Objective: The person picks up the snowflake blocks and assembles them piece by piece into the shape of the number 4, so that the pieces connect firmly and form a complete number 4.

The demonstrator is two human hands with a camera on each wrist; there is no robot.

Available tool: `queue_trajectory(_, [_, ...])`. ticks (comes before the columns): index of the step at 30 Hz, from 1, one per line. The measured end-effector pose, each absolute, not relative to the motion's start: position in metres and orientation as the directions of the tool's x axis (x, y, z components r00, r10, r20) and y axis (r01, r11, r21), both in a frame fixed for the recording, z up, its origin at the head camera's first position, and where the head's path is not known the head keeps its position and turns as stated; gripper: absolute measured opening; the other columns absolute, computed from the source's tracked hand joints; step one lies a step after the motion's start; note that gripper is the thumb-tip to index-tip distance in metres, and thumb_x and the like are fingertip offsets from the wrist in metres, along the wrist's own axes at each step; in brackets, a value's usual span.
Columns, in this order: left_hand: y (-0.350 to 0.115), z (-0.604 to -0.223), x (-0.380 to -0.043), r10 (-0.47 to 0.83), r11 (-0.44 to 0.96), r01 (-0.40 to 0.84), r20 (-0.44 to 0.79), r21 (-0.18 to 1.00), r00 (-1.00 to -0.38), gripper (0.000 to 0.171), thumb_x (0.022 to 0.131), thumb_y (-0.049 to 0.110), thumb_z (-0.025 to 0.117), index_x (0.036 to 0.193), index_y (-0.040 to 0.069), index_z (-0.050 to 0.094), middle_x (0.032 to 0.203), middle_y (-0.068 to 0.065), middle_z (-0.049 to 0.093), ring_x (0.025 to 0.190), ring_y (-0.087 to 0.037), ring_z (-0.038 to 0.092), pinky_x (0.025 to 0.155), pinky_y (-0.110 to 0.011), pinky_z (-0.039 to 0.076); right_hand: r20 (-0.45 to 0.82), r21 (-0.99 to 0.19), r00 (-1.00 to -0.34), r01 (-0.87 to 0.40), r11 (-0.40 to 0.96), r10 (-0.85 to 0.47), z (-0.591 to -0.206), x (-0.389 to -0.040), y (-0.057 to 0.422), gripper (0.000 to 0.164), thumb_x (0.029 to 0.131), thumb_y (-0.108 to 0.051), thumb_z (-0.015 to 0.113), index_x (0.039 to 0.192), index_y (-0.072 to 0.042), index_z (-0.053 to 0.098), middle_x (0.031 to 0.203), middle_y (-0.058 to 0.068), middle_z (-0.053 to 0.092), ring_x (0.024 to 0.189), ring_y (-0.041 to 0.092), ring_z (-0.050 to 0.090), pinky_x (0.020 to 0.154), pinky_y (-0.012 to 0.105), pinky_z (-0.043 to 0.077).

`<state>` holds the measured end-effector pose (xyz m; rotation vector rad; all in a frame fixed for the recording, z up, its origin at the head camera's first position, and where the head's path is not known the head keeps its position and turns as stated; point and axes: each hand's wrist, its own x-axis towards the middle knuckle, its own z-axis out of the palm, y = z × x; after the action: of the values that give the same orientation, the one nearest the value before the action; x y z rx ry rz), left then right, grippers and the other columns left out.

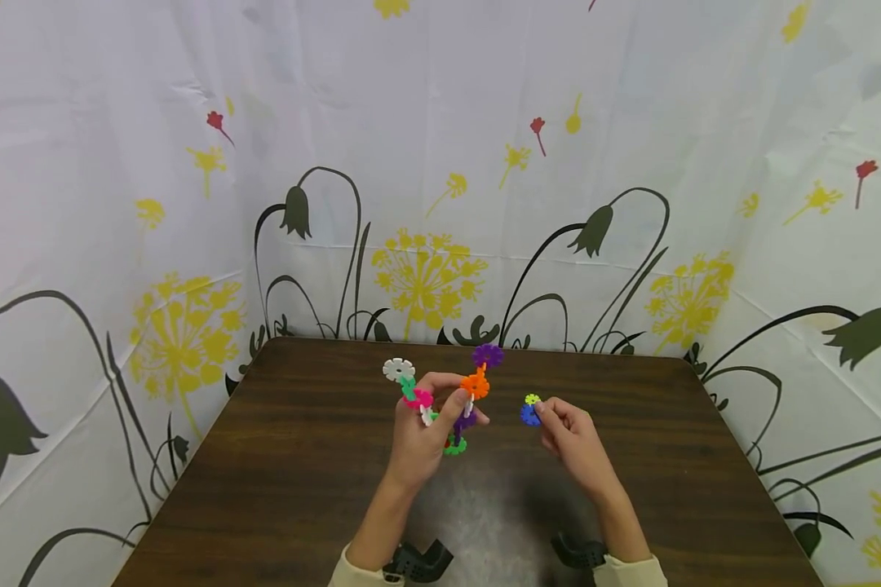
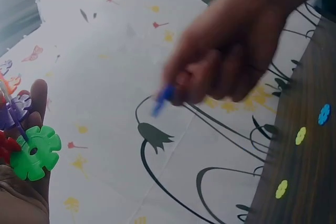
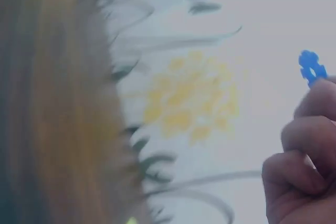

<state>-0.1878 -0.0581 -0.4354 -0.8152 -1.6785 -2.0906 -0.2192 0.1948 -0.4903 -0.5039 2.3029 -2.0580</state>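
Note:
My left hand (image 1: 417, 444) holds a chain of interlocking notched plastic discs. A white disc (image 1: 398, 370) tops one end, and a purple disc (image 1: 488, 355) tops the other. Between them show a pink disc (image 1: 420, 399), an orange disc (image 1: 475, 386) and a green disc (image 2: 35, 153), low by the palm. To the right, my right hand (image 1: 580, 447) pinches a blue notched disc (image 3: 310, 66) between thumb and finger, apart from the chain. A small yellow disc (image 1: 532, 399) appears just above the blue one in the head view; whether it is held, I cannot tell.
Both hands are over a dark brown wooden table (image 1: 264, 465). The left wrist view shows a loose blue disc (image 2: 324, 114) and two yellow discs (image 2: 282, 189) on it. A white curtain (image 1: 440, 122) with printed flowers surrounds the table's back and sides.

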Motion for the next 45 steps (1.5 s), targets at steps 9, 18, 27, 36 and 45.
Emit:
queue_trajectory(9, [-0.055,-0.435,-0.191,0.103,-0.288,0.657,0.705,0.697,-0.702,0.016,0.108,-0.003,0.058,0.123,-0.006,0.064,0.110,-0.015,0.075,0.083,-0.022,0.082,0.078,-0.038,0.067,0.329,-0.944,-0.922,-0.320,-0.073,-0.205,-0.432,-0.195,0.163,0.036,0.115,-0.021,0.051,0.086,0.000,0.052,0.055,0.001,0.037,0.045,0.017,0.027,0.039,0.033,0.018])
queue_trajectory(18, [-0.050,-0.439,-0.189,0.092,-0.263,0.656,0.696,0.707,-0.713,0.015,0.107,-0.004,0.058,0.121,-0.005,0.065,0.113,-0.025,0.070,0.089,-0.014,0.081,0.081,-0.032,0.066,0.262,-0.953,-0.951,-0.229,-0.201,-0.161,-0.421,-0.180,0.147,0.038,0.115,-0.028,0.053,0.088,-0.002,0.053,0.056,0.000,0.038,0.049,0.017,0.029,0.045,0.034,0.019])
queue_trajectory(27, [-0.047,-0.441,-0.190,0.076,-0.247,0.658,0.691,0.712,-0.719,0.011,0.106,-0.004,0.060,0.117,-0.006,0.065,0.114,-0.031,0.068,0.092,-0.013,0.080,0.080,-0.028,0.065,0.230,-0.957,-0.954,-0.186,-0.223,-0.191,-0.421,-0.179,0.138,0.040,0.115,-0.033,0.053,0.087,-0.004,0.053,0.056,-0.001,0.038,0.049,0.015,0.031,0.047,0.031,0.021])
queue_trajectory(36, [-0.048,-0.442,-0.189,0.059,-0.185,0.657,0.675,0.731,-0.735,0.004,0.105,-0.002,0.064,0.108,-0.003,0.067,0.111,-0.026,0.071,0.092,-0.018,0.077,0.081,-0.027,0.065,0.185,-0.961,-0.962,-0.134,-0.243,-0.202,-0.423,-0.178,0.134,0.034,0.115,-0.034,0.053,0.089,-0.013,0.060,0.056,-0.005,0.041,0.050,0.012,0.034,0.049,0.027,0.024])
queue_trajectory(45, [-0.051,-0.442,-0.187,0.085,-0.171,0.611,0.630,0.773,-0.772,0.003,0.105,-0.001,0.065,0.105,-0.002,0.068,0.112,-0.023,0.071,0.097,-0.013,0.074,0.084,-0.027,0.064,0.190,-0.949,-0.948,-0.111,-0.296,-0.254,-0.421,-0.177,0.134,0.033,0.115,-0.030,0.053,0.092,-0.007,0.057,0.058,-0.004,0.041,0.053,0.015,0.032,0.054,0.033,0.020])
